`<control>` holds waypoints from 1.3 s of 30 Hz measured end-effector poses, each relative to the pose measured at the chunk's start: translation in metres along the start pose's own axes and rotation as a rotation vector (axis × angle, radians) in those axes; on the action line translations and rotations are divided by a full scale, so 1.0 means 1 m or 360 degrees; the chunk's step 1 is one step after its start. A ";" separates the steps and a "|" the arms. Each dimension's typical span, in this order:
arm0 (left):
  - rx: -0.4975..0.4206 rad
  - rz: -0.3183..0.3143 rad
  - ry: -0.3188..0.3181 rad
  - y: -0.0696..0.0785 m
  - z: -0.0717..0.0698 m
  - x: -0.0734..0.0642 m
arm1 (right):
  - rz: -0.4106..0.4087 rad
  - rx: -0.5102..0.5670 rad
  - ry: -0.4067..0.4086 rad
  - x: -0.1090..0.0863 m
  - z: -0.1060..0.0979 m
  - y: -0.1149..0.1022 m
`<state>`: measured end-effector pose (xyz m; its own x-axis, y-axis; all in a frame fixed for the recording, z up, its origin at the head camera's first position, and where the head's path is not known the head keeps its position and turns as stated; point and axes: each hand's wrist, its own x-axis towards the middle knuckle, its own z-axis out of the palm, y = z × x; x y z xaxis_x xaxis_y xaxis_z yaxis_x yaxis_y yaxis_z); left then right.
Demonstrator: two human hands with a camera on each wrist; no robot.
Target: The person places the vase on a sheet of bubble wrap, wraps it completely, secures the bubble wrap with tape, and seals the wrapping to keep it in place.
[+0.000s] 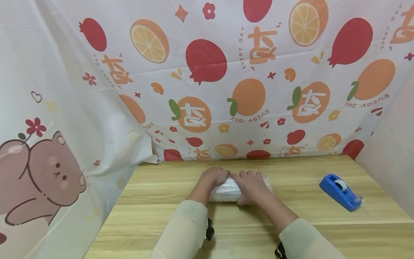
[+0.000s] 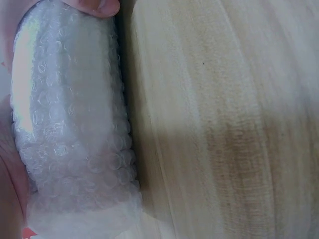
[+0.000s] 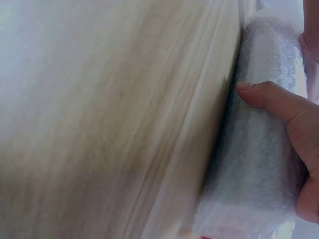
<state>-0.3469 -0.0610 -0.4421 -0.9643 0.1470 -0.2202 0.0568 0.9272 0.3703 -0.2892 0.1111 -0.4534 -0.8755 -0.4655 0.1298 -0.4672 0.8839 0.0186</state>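
A roll of clear bubble wrap (image 1: 225, 191) lies crosswise on the wooden table, close in front of the body. My right hand (image 1: 251, 187) grips its right half from above, the thumb (image 3: 264, 93) down the near side and the fingers over the top and far side. My left hand (image 1: 213, 177) holds the roll farther left, its fingers bent over the far side. In the left wrist view, part of that hand shows behind the wrap; most of its fingers are hidden there. The two hands nearly meet at the top of the roll.
A blue tape dispenser (image 1: 339, 192) with a tape roll in it stands on the table (image 1: 155, 216) to the right. Behind the table hangs a fruit-print curtain (image 1: 278, 140); another with a bear print (image 1: 61, 172) hangs along the left side.
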 end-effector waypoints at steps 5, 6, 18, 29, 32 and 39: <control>0.0034 0.0009 0.0060 0.001 0.000 0.000 | 0.0002 0.0033 -0.0015 0.002 0.000 0.001; 0.0047 0.0013 0.0079 0.001 0.000 0.000 | 0.0005 0.0037 -0.0014 0.002 0.000 0.001; 0.0177 0.0069 0.0336 0.002 0.004 -0.001 | 0.0023 0.0042 -0.0019 0.003 0.000 0.002; 0.0253 0.0076 0.0485 0.001 0.008 -0.004 | 0.0040 0.0047 -0.0024 0.001 -0.001 0.000; 0.0294 0.0076 0.0515 0.001 0.008 -0.005 | 0.0053 0.0065 -0.0029 0.001 0.000 -0.001; 0.0392 0.0099 0.0581 0.004 0.006 -0.008 | 0.0081 0.0082 -0.0037 0.003 -0.001 0.000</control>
<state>-0.3375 -0.0565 -0.4441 -0.9827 0.1146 0.1455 0.1347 0.9814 0.1371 -0.2914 0.1097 -0.4522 -0.9007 -0.4212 0.1062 -0.4270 0.9034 -0.0387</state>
